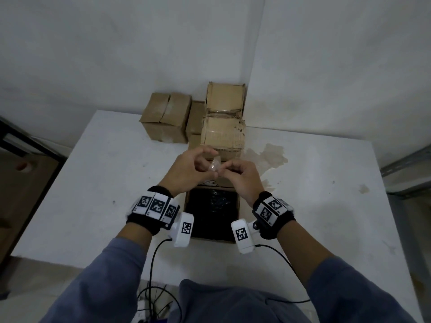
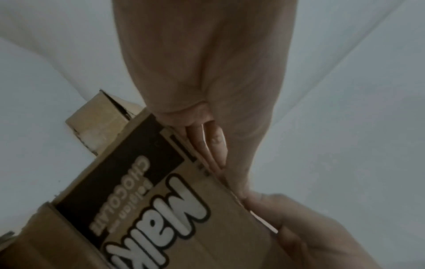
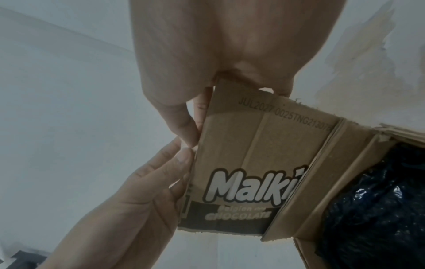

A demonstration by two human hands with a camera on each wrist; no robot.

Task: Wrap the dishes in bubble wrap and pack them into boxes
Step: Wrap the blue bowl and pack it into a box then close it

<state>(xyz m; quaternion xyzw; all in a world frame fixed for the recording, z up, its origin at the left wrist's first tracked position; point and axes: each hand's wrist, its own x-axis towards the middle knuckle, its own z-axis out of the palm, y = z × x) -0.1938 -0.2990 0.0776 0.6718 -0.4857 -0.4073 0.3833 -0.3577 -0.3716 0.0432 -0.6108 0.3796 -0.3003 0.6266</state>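
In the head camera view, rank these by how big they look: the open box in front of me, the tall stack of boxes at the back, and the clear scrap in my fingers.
1. Tall stack of boxes
2. Open box, partly hidden by the wrists, so its rank against the stack is unsure
3. Clear scrap, plainly smallest, pinched between the left hand and right hand

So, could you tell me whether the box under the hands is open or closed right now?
Open. The box shows its dark inside with a bubble-wrapped bundle, and its printed flap stands up.
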